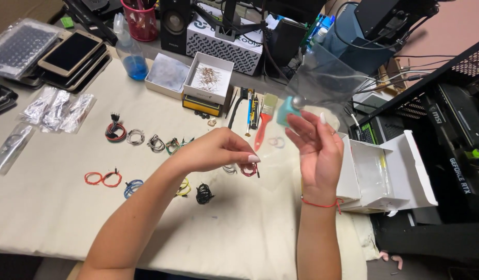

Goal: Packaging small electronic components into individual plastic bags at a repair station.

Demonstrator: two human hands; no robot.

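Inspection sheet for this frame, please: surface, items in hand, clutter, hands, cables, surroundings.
Surface: table under cream cloth.
Items in hand: clear plastic bag; teal object; red wire coil.
Clutter: spray bottle, open white box, red brush, foil packets.
Hands: left hand pinches coil; right hand holds bag.
Cables: coiled wires in rows.
Surroundings: speaker, graphics card.

- Spray bottle (130, 52) with blue liquid, far edge of cloth (53, 207).
- Pink cup (141, 21) behind bottle.
- Two open white boxes (190, 78) side by side, right one with thin pins.
- Red-handled brush (264, 119) beside tools.
- Phones (71, 54) stacked, top left.
- Silver bags (55, 110) left.
- Wire coils (115, 132) in rows.
- Open white carton (384, 171) at right edge.
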